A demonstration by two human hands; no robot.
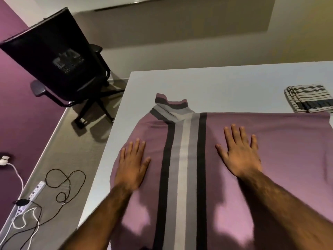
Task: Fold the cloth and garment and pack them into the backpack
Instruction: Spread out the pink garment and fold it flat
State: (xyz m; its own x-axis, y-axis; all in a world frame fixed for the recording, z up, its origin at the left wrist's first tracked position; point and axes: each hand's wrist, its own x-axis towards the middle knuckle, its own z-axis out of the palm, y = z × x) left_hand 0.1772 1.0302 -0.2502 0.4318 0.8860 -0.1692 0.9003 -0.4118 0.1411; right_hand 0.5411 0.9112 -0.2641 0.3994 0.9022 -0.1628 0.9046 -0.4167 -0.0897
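Garment (270,159) runs past the frame's bottom edge beneath both flat hands.

Left hand (132,166) and right hand (240,152) lie flat, palms down, fingers spread.

Black office chair (59,56) stands off the white table's (225,83) far left corner, back turned to us. On the floor left of the table, a white power strip (34,193), a looping black cable (66,183), and a white charger cord (16,170).
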